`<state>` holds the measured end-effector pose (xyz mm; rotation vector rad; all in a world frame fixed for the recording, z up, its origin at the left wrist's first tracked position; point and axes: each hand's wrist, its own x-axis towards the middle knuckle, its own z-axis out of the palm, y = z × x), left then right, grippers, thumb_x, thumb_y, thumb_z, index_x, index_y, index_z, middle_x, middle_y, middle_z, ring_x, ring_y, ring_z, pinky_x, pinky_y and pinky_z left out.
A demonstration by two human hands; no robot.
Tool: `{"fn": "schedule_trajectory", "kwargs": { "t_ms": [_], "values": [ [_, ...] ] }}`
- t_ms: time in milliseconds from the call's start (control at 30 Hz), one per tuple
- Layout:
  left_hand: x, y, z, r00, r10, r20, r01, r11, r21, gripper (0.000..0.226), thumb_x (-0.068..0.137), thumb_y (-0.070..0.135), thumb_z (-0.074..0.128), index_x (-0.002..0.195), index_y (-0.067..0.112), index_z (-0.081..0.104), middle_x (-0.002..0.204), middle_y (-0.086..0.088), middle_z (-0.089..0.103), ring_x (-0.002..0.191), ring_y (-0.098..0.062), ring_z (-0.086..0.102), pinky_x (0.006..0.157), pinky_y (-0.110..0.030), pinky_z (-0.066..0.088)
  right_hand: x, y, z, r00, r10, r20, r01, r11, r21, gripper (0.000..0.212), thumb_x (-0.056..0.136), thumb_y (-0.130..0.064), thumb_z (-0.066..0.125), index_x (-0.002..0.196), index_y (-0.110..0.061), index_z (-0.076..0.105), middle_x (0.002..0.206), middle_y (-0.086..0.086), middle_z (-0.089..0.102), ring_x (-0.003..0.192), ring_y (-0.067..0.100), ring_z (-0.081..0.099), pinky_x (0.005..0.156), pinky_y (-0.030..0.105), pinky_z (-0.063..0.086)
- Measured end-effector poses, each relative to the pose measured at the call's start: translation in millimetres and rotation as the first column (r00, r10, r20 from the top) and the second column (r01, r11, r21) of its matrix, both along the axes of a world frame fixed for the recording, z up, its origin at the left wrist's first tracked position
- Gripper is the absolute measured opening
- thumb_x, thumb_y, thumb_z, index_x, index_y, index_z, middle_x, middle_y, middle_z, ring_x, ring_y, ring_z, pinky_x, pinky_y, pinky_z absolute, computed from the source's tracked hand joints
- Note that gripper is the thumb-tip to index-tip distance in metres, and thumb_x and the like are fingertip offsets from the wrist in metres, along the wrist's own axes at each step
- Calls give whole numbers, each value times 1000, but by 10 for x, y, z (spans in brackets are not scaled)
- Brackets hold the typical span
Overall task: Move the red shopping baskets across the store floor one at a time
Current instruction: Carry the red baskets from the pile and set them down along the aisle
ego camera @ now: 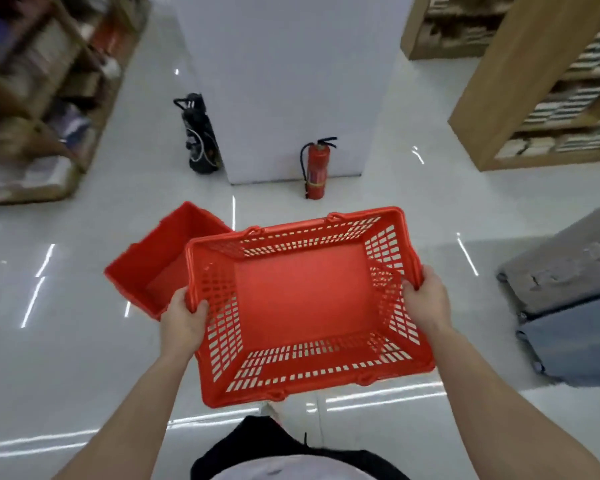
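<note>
- Mid-carry, looks like: left hand and right hand each grip a short-side rim of the red basket, held up over the floor.
- Next, I guess — set it down by the other red basket just left of it, low and level.

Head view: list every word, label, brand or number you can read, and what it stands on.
No text can be read.
Fire extinguisher: label too blurred to read.
Shelf goods, both sides: too blurred to read.
Held basket and floor basket: no print shows.
</note>
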<state>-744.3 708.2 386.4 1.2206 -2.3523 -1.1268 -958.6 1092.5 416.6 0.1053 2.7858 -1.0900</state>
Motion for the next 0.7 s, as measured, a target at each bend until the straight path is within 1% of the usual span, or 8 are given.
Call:
{"fn": "schedule_trajectory", "kwargs": {
  "t_ms": [100,233,300,433,500,567,633,700],
  "values": [
    [183,-620,76,994,109,-21,-109,994,0,29,89,17,66,118,19,62,94,4,65,81,-17,59,72,-32,42,-245,-873,96,993,116,-25,-116,993,-7,27,91,-19,64,117,-15,61,108,15,71,102,39,65,86,43,51],
    [399,-1308,86,966,259,-24,-258,966,18,22,90,21,64,113,22,63,93,0,68,84,-25,64,75,-37,49,-572,-1927,116,961,275,-28,-275,961,3,27,90,-17,64,116,-14,61,108,16,71,102,39,65,86,43,51],
    [456,-1579,53,941,337,-25,-336,941,46,24,91,27,63,114,25,60,94,1,69,85,-25,67,78,-42,54,-749,-2423,110,935,354,-25,-355,935,-1,27,90,-18,64,116,-14,62,107,14,72,100,37,66,84,40,50],
    [487,-1985,-76,879,477,-16,-475,878,63,29,92,36,58,121,32,52,93,12,64,85,-17,67,72,-37,54,-1152,-3386,28,865,501,-20,-501,865,-7,29,91,-20,64,120,-18,61,109,10,73,100,34,67,85,38,51],
    [438,-2151,-165,850,527,-5,-526,849,56,33,94,39,56,125,33,46,97,12,65,85,-16,67,74,-41,57,-1366,-3857,-56,828,561,-14,-561,827,-27,32,91,-19,63,124,-17,61,111,9,72,102,32,67,86,37,50],
    [345,-2311,-248,818,574,25,-575,817,53,35,95,43,54,127,34,43,97,14,65,82,-13,68,73,-43,59,-1580,-4315,-163,795,606,-8,-606,794,-52,33,91,-19,62,124,-15,60,111,7,72,100,30,67,82,33,48],
    [227,-2455,-327,781,623,48,-625,779,60,35,94,46,54,126,37,42,93,19,63,78,-7,67,68,-37,59,-1786,-4746,-285,758,652,17,-650,757,-66,31,91,-20,61,121,-14,61,108,6,72,96,29,68,78,33,48],
    [104,-2605,-394,747,662,66,-665,744,66,35,94,45,57,125,40,42,93,19,62,77,-6,66,64,-31,56,-1965,-5146,-414,728,683,65,-678,731,-83,30,91,-21,60,121,-15,61,108,6,72,94,27,68,81,36,51]
  ]
}}
